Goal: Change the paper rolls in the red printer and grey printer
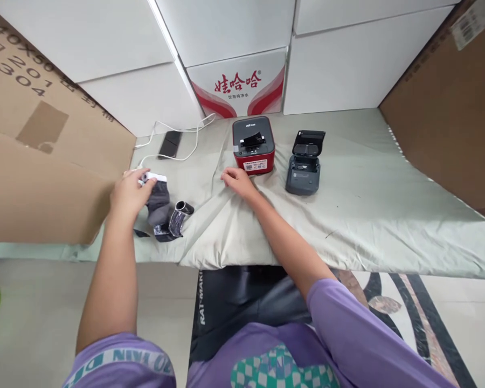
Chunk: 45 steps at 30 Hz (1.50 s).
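My left hand (130,192) is closed on a dark grey sock (158,200) with a white label at its top, lying on the pale green cloth (367,205). A second rolled dark sock with a shiny band (179,217) lies just right of it. My right hand (237,180) rests with fingers curled on the cloth, right in front of a red and black label printer (253,144). What the right fingers hold, if anything, I cannot make out.
A dark grey printer with its lid open (304,161) sits right of the red one. A black phone (170,144) with a white cable (186,145) lies at the back left. Cardboard (36,151) stands left and right; white boxes (335,64) line the back.
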Available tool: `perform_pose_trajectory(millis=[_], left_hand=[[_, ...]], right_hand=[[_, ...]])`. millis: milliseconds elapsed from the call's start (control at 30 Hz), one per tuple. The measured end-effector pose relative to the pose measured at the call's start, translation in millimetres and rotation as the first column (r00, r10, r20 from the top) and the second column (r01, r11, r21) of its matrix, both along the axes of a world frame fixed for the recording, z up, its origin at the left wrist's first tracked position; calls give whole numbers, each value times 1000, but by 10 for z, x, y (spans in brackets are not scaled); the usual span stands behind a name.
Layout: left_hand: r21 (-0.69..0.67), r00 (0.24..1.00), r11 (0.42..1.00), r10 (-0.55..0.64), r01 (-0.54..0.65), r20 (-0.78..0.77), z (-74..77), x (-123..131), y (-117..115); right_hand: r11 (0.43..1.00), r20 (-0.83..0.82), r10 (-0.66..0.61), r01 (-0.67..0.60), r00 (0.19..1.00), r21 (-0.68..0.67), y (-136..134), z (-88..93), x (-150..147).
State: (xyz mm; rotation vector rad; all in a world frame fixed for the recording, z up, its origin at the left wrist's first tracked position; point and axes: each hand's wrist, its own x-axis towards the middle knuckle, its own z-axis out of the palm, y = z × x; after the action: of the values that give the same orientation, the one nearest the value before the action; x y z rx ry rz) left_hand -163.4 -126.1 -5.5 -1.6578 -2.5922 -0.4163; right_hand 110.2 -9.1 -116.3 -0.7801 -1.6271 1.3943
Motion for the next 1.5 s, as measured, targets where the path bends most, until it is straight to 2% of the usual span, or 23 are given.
perform_pose_trajectory(millis=[67, 133, 267, 433, 633, 733, 867, 967, 1033, 1133, 1167, 1233, 1300, 1367, 1500], left_hand=[[-65, 998, 997, -41, 38, -49, -37, 47, -8], [-116, 996, 993, -24, 14, -81, -76, 97, 2], [-241, 1000, 971, 2, -1, 3, -168, 124, 37], [-228, 996, 973, -61, 45, -63, -227, 60, 42], [-308, 988, 944, -143, 119, -55, -239, 38, 21], [-216, 987, 968, -146, 129, -65, -208, 95, -36], [94, 991, 988, -115, 122, -73, -209, 158, -233], [337, 997, 940, -28, 49, -69, -392, 131, -506], [440, 995, 894, 98, -87, -4, -608, 78, -725], [459, 955, 840, 282, -290, 86, -945, -6, -989], [469, 949, 829, 304, -305, 80, -1030, -24, -1033], [545, 961, 799, 271, -255, 52, -1128, -37, -1047], [570, 983, 807, 182, -155, 9, -1140, -23, -990], [534, 991, 839, 133, -106, -11, -1102, 2, -915], [515, 972, 832, 233, -207, 15, -1031, 34, -850]], right_hand=[[1000, -1, 2, -2, 1000, -6, 1, -2, -3], [1000, 0, -3, 3, 1000, -6, 0, -5, -1], [1000, 11, -12, 12, 1000, 3, 1, -7, 9], [1000, 35, -15, 16, 999, -14, 3, 12, 12], [1000, 43, -12, 13, 999, -9, -3, 18, 12], [1000, 39, -13, 14, 999, -1, 1, -1, 13], [1000, 23, -6, 6, 1000, 16, 8, -36, 16], [1000, 16, -8, 8, 1000, 15, 2, -50, 18], [1000, 27, -7, 6, 1000, 10, -6, -47, 19], [1000, 42, -11, 11, 999, 15, -19, -32, 27], [1000, 40, -10, 10, 999, 15, -22, -28, 31], [1000, 28, -3, 3, 1000, 5, -25, -23, 39], [1000, 20, 7, -7, 1000, -8, -27, -22, 48], [1000, 25, 12, -11, 1000, -19, -31, -19, 56], [999, 54, 8, -5, 999, -43, -45, 10, 72]])
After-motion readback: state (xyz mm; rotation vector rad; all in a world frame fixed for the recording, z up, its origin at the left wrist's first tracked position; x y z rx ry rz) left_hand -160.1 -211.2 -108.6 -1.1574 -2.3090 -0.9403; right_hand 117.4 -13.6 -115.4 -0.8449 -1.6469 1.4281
